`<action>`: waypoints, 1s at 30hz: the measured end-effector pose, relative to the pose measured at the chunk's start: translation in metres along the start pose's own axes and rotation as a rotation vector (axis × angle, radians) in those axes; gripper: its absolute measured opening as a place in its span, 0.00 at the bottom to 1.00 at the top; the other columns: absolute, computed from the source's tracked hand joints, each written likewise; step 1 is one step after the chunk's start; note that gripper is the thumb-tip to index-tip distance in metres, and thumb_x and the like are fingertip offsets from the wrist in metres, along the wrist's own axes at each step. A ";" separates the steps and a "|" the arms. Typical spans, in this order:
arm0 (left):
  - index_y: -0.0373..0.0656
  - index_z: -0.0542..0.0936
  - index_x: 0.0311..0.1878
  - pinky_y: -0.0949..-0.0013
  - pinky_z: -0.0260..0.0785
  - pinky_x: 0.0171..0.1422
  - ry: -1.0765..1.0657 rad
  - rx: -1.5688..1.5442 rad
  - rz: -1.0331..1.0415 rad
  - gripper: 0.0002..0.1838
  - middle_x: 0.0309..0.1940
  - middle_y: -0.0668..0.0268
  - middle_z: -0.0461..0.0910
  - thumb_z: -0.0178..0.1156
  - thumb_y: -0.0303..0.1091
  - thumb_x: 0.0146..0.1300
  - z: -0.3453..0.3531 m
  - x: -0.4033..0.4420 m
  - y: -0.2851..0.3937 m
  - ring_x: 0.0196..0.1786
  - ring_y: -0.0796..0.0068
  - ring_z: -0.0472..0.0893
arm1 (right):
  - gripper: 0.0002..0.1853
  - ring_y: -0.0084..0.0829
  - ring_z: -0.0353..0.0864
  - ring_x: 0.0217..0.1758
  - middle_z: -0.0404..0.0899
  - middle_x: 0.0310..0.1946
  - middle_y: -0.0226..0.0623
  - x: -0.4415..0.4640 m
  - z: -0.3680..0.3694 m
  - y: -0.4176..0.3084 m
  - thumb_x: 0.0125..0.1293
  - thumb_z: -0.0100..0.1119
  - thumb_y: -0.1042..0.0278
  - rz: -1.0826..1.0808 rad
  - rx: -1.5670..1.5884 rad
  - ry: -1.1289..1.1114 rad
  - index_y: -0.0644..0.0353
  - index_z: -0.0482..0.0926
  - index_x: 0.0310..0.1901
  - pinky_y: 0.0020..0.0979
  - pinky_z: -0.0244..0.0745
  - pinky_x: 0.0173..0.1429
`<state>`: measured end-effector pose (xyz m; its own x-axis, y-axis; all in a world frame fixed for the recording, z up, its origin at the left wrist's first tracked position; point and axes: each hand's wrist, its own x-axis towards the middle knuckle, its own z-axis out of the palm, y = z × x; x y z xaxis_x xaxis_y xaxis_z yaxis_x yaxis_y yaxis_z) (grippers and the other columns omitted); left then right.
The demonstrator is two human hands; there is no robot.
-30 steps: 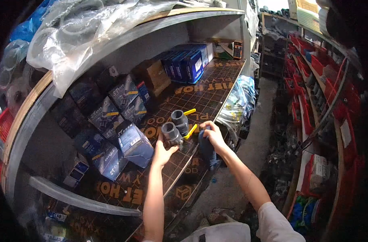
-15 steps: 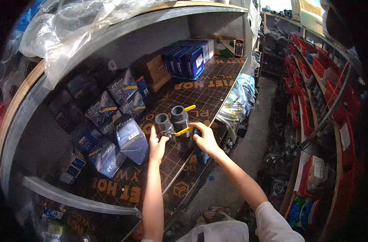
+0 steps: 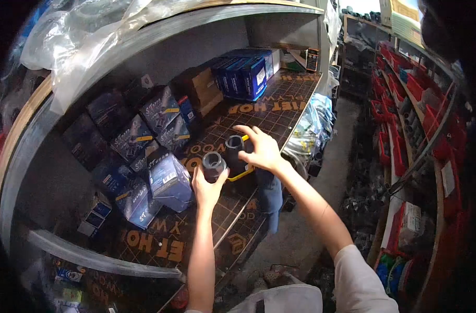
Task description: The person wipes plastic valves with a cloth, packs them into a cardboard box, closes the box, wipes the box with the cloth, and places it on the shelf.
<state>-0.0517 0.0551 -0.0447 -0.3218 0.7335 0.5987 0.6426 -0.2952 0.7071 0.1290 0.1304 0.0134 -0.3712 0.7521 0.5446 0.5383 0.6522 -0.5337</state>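
Two dark grey plastic ball valves stand side by side on the shelf board, their round openings facing up. My left hand [image 3: 208, 187] is closed round the lower part of the nearer ball valve [image 3: 213, 160]. Close to the farther ball valve [image 3: 235, 143], my right hand [image 3: 263, 149] has its thumb and fingers spread about the valve's right side; firm contact cannot be made out. A yellow lever handle [image 3: 241, 174] shows between the valves and my right hand, which partly covers it.
Blue printed boxes [image 3: 170, 177] are stacked left of the valves. More blue boxes [image 3: 243, 78] and a brown carton [image 3: 204, 89] stand farther back. Clear plastic bags [image 3: 86, 47] hang over the upper shelf. Across the aisle, red bins [image 3: 397, 148] line a rack.
My right hand has lifted from the yellow handle and moved up beside the farther valve, fingers spreading. The nearer valve has shifted slightly, still in my left hand.
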 end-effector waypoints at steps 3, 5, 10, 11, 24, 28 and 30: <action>0.35 0.75 0.44 0.60 0.70 0.48 0.012 -0.031 0.010 0.26 0.38 0.52 0.78 0.71 0.39 0.45 0.000 0.003 -0.003 0.42 0.57 0.79 | 0.37 0.46 0.78 0.42 0.73 0.38 0.47 0.021 0.000 -0.005 0.44 0.64 0.53 -0.180 -0.249 -0.243 0.34 0.66 0.62 0.42 0.75 0.46; 0.35 0.75 0.44 0.61 0.70 0.47 0.002 -0.051 -0.008 0.25 0.38 0.53 0.79 0.71 0.40 0.46 -0.002 0.003 0.000 0.41 0.58 0.80 | 0.35 0.45 0.79 0.42 0.74 0.38 0.47 0.031 0.007 0.002 0.45 0.65 0.50 -0.203 -0.286 -0.294 0.35 0.68 0.60 0.42 0.75 0.46; 0.35 0.77 0.42 0.63 0.70 0.47 -0.015 -0.118 -0.040 0.24 0.37 0.56 0.80 0.72 0.39 0.45 -0.002 0.003 -0.004 0.40 0.63 0.80 | 0.25 0.44 0.81 0.32 0.79 0.24 0.42 0.033 0.015 -0.005 0.52 0.62 0.43 -0.166 -0.379 -0.166 0.49 0.76 0.47 0.39 0.76 0.33; 0.36 0.77 0.42 0.64 0.71 0.46 -0.014 -0.124 -0.022 0.23 0.36 0.56 0.80 0.73 0.38 0.45 -0.001 0.003 -0.006 0.39 0.63 0.80 | 0.23 0.43 0.81 0.28 0.78 0.19 0.41 0.031 0.018 -0.008 0.54 0.60 0.42 -0.123 -0.425 -0.102 0.54 0.76 0.41 0.38 0.75 0.29; 0.36 0.77 0.42 0.61 0.70 0.46 0.015 0.027 0.005 0.24 0.36 0.55 0.80 0.72 0.41 0.44 0.000 0.004 0.000 0.40 0.58 0.80 | 0.35 0.44 0.81 0.45 0.80 0.40 0.49 0.054 -0.006 -0.002 0.49 0.61 0.36 0.336 -0.406 -0.406 0.61 0.78 0.47 0.40 0.76 0.48; 0.36 0.77 0.42 0.60 0.70 0.46 -0.013 -0.025 -0.030 0.25 0.36 0.55 0.80 0.72 0.41 0.44 -0.004 0.004 0.004 0.40 0.57 0.80 | 0.27 0.42 0.79 0.49 0.80 0.44 0.42 0.056 0.001 0.003 0.48 0.63 0.44 0.230 -0.282 -0.376 0.44 0.77 0.51 0.40 0.74 0.52; 0.36 0.77 0.42 0.61 0.71 0.46 -0.009 -0.020 0.000 0.25 0.37 0.54 0.80 0.72 0.41 0.44 -0.004 0.003 0.003 0.40 0.58 0.80 | 0.24 0.43 0.79 0.47 0.80 0.44 0.41 0.060 -0.003 0.000 0.47 0.63 0.50 0.084 -0.247 -0.517 0.41 0.78 0.49 0.39 0.75 0.51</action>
<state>-0.0536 0.0542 -0.0394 -0.3156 0.7390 0.5951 0.6282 -0.3073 0.7148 0.1089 0.1754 0.0483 -0.6073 0.7898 0.0864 0.7199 0.5930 -0.3606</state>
